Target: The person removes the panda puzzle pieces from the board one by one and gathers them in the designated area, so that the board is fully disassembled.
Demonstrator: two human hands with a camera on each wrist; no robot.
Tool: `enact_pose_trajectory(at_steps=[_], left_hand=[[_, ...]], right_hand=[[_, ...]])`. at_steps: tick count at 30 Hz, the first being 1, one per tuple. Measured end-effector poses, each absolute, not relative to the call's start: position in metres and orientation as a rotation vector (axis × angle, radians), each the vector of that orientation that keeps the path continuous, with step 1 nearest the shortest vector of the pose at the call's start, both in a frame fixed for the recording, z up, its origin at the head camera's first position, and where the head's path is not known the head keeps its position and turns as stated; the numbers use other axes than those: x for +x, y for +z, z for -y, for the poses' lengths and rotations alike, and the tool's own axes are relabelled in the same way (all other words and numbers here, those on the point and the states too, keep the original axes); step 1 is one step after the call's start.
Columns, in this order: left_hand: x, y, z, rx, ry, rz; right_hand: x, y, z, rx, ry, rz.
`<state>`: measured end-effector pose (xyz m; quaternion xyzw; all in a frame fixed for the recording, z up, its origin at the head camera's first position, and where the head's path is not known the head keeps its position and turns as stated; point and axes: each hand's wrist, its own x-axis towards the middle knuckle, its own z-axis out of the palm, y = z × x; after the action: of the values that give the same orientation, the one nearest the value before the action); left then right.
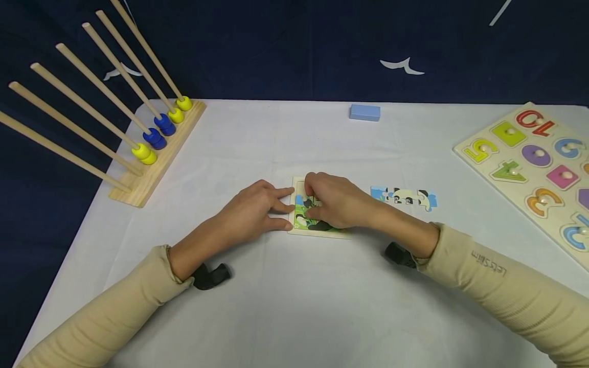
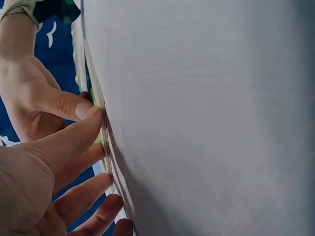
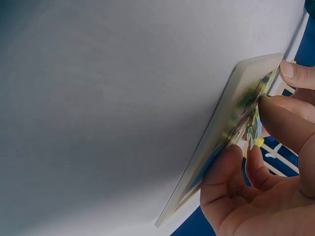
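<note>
Black wrist strap (image 1: 211,276): by the left cuff, lower left of centre; a second one (image 1: 399,254) by the right cuff.
Left hand (image 1: 250,212): just left of centre; fingers spread, fairly straight, tips against the board's left edge, gripping nothing.
Panda puzzle board (image 1: 317,233): centre of frame, lying on the white-covered counter (image 1: 276,306); picture partly hidden.
Right hand (image 1: 342,202): over the board, thumb and fingertips nearly together, apparently pinching a tilted puzzle piece (image 3: 253,129).
Slip risk: should the left fingertips ease off, a sideways push could slide the board; a crooked piece could jam or lift its neighbours.
Panda-face pieces (image 1: 404,197): right of centre; a forearm sweep might scatter them.
Number peg board (image 1: 520,190): right edge.
Bead abacus (image 1: 165,153): upper left.
Blue block (image 1: 365,113): upper middle, counter's far side.
</note>
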<state>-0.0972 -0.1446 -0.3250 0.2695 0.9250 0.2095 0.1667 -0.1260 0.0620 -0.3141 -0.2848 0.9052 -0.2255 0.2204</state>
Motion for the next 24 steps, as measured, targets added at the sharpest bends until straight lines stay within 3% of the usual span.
enact_pose_trajectory(at_steps=[24], left_hand=[[-0.0971, -0.3255, 0.1446, 0.777, 0.62, -2.645]], right_hand=[[-0.1266, -0.3165, -0.063, -0.838, -0.679, -2.522]])
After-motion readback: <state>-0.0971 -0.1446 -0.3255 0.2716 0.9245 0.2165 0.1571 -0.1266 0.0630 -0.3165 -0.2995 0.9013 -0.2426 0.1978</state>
